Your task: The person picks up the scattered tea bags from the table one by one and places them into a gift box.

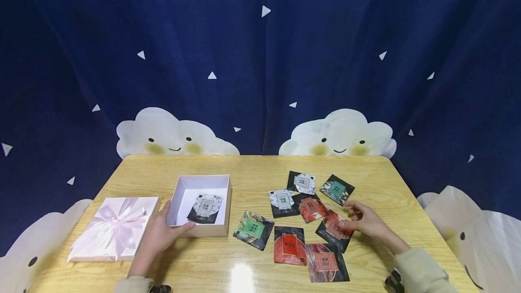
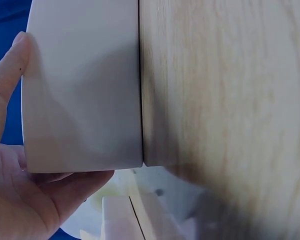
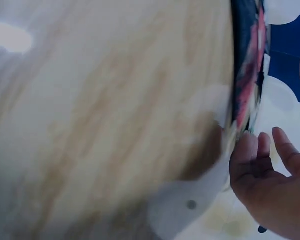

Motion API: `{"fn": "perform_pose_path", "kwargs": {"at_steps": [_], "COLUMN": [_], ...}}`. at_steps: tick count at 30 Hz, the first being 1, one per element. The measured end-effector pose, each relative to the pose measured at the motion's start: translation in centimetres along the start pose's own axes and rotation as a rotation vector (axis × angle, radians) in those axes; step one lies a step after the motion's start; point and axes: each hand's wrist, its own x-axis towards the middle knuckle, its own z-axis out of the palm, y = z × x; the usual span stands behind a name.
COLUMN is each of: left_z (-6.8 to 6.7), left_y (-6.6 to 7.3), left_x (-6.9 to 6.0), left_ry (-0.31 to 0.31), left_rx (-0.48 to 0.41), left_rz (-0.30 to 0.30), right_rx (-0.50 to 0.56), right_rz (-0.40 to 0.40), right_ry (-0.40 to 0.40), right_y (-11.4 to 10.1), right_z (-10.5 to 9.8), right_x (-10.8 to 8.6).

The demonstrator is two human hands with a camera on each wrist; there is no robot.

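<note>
My left hand [image 1: 158, 234] grips the near left corner of an open white box [image 1: 229, 207], its thumb along the front rim and its fingers on the left side. In the left wrist view the box wall [image 2: 85, 90] stands between thumb and fingers. Inside the box lies one black-and-white sachet [image 1: 206, 207]. My right hand [image 1: 368, 223] is over the right edge of a black sachet with a red label [image 1: 334, 230], thumb and fingers spread apart. Whether it touches the sachet I cannot tell. A dark sachet with a green label [image 1: 337, 188] lies just beyond the fingers.
A pink lid with a ribbon bow [image 1: 118, 223] lies left of the box. Several more sachets are spread mid-table, among them a green one [image 1: 253, 229], a red one [image 1: 289, 245] and a pink-labelled one [image 1: 325, 262]. A blue curtain [image 1: 260, 58] hangs behind the wooden table [image 1: 203, 266].
</note>
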Motion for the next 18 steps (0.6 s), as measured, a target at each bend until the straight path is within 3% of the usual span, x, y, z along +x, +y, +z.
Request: {"fn": "perform_pose_path", "kwargs": {"at_steps": [6,12,18], "left_z": [0.0,0.0,-0.1], "left_y": [0.0,0.0,0.1], "left_x": [0.0,0.1,-0.1], "left_ry": [0.006,0.010,-0.008], "left_rx": [0.004,0.005,0.006], "left_rz": [0.004,0.003,-0.016], "right_rx": [-0.150,-0.313,-0.365], "right_rz": [0.023,-0.063,-0.076], "right_ry": [0.020,0.021,0.041], "right_y": [0.6,0.5,0.8], "right_z": [0.6,0.9,1.4], "right_x": [-0.2,-0.3,-0.6]}}
